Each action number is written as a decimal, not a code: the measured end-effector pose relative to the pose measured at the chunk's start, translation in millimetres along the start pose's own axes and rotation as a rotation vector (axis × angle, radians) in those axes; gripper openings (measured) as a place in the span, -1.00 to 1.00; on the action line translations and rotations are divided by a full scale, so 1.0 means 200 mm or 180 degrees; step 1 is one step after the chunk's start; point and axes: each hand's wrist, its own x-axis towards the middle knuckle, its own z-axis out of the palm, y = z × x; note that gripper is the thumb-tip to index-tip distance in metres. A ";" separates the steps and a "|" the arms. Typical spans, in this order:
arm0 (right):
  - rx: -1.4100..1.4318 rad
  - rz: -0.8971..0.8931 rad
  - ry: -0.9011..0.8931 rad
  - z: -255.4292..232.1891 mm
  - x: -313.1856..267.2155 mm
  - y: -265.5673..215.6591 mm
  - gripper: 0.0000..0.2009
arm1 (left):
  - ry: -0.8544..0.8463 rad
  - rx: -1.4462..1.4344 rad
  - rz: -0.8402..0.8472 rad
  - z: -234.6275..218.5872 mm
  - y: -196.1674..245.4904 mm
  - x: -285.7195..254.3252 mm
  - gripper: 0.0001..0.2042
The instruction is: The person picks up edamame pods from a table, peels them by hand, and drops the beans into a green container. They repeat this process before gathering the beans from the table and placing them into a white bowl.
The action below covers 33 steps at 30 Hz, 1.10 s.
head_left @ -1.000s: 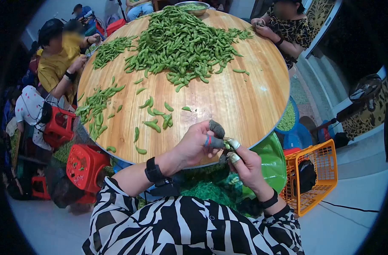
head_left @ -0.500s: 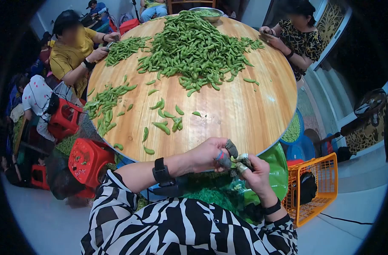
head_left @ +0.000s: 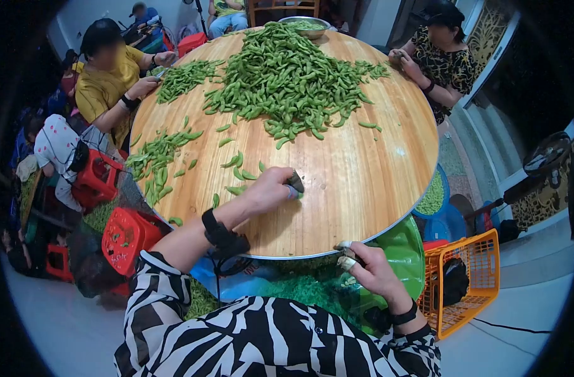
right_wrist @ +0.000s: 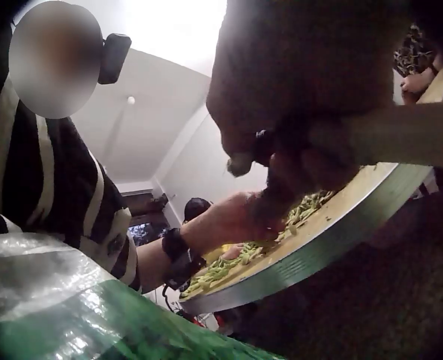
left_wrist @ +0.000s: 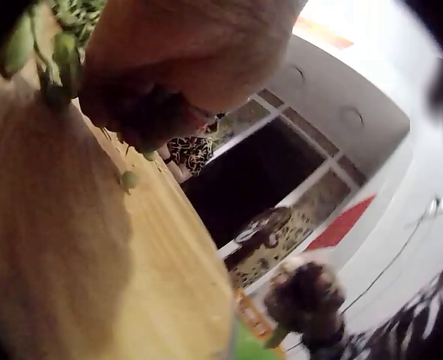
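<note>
My left hand (head_left: 271, 190) is over the wooden table (head_left: 356, 169), its fingers curled down and tipped with dark finger covers. A green soybean pod (head_left: 299, 195), mostly hidden, pokes out at those fingertips. In the left wrist view a small green bit (left_wrist: 129, 178) shows below the hand. Just left of it lie several loose pods (head_left: 235, 190). My right hand (head_left: 370, 267) is at the table's front edge, with whitish covers on thumb and finger. Its fingers are bent; I cannot tell whether they hold anything. In the right wrist view that hand (right_wrist: 296, 90) is dark.
A big heap of pods (head_left: 287, 81) covers the table's far middle, with a metal bowl (head_left: 304, 26) behind. Two people sit at the left and right sides. A green bag (head_left: 400, 251), an orange crate (head_left: 466, 283) and red stools (head_left: 128, 235) stand around.
The hands were together in front of the table edge, working on a pod. My left hand has moved away, forward and left over the tabletop; the right stays near the edge.
</note>
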 end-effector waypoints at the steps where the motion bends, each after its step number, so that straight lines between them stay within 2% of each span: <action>1: 0.0149 0.0054 0.0300 0.01 0.00 0.00 -0.78 | -0.0081 -0.0516 0.0070 0.03 0.02 -0.01 -0.85; 2: 0.0300 0.0112 0.0586 0.02 0.00 0.00 -0.77 | -0.0157 -0.1038 0.0126 0.06 0.04 -0.03 -0.86; 3: 0.0493 0.0122 0.0667 0.02 0.01 0.01 -0.74 | -0.0274 -0.1109 0.0297 0.07 0.13 -0.06 -0.87; 4: 0.0501 0.0125 0.0622 0.02 0.01 0.01 -0.74 | -0.0347 -0.0851 0.0742 0.10 0.16 -0.08 -0.89; 6: 0.0926 0.0571 0.0763 0.01 0.02 0.01 -0.76 | -0.0252 0.0123 0.1359 0.13 0.18 -0.09 -0.89; 10: 0.0880 0.0435 0.0810 0.03 0.01 0.07 -0.79 | -0.0344 0.0105 0.1623 0.17 0.20 -0.18 -0.86; 12: 0.0913 0.0561 0.0832 0.02 0.00 0.06 -0.79 | -0.0432 0.0331 0.1859 0.18 0.21 -0.22 -0.81; 14: 0.0940 0.0675 0.0862 0.02 0.01 0.06 -0.79 | -0.0236 0.0601 0.1833 0.14 0.10 -0.19 -0.79; 16: 0.1051 0.0648 0.0970 0.01 0.01 0.08 -0.79 | 0.0616 0.2032 0.1125 0.02 0.01 -0.14 -0.73; 17: 0.1055 0.0645 0.0986 0.01 0.02 0.08 -0.79 | 0.0610 0.2038 0.1139 -0.03 -0.01 -0.11 -0.73; 19: 0.1164 0.0745 0.1121 0.00 0.04 0.08 -0.79 | 0.1204 0.2457 0.1530 -0.09 -0.05 -0.06 -0.74; 20: 0.1163 0.0743 0.1122 -0.01 0.05 0.09 -0.79 | 0.1206 0.2458 0.1532 -0.06 -0.05 -0.06 -0.74; 22: 0.1324 0.0712 0.1195 -0.03 0.09 0.09 -0.79 | 0.0304 0.0982 0.1578 0.05 -0.03 -0.05 -0.74; 24: 0.1529 0.0702 0.1171 -0.04 0.13 0.10 -0.79 | 0.0206 0.1065 0.1692 0.15 -0.04 -0.03 -0.78; 26: 0.1876 0.0925 0.1293 -0.06 0.15 0.13 -0.80 | 0.0202 0.1680 0.1736 0.20 -0.04 -0.02 -0.82; 28: 0.2176 0.0919 0.1443 -0.07 0.16 0.18 -0.80 | 0.0189 0.1498 0.1476 0.20 0.04 -0.03 -0.84; 30: 0.2310 0.0995 0.1583 -0.08 0.16 0.18 -0.80 | -0.0480 0.0291 0.1606 0.23 0.10 -0.04 -0.85; 32: 0.2355 0.0920 0.1608 -0.09 0.17 0.21 -0.81 | -0.1024 -0.0071 0.1477 0.26 0.19 -0.10 -0.80; 33: 0.2407 0.0960 0.1633 -0.09 0.17 0.21 -0.81 | -0.1597 -0.0430 0.1082 0.28 0.20 -0.10 -0.75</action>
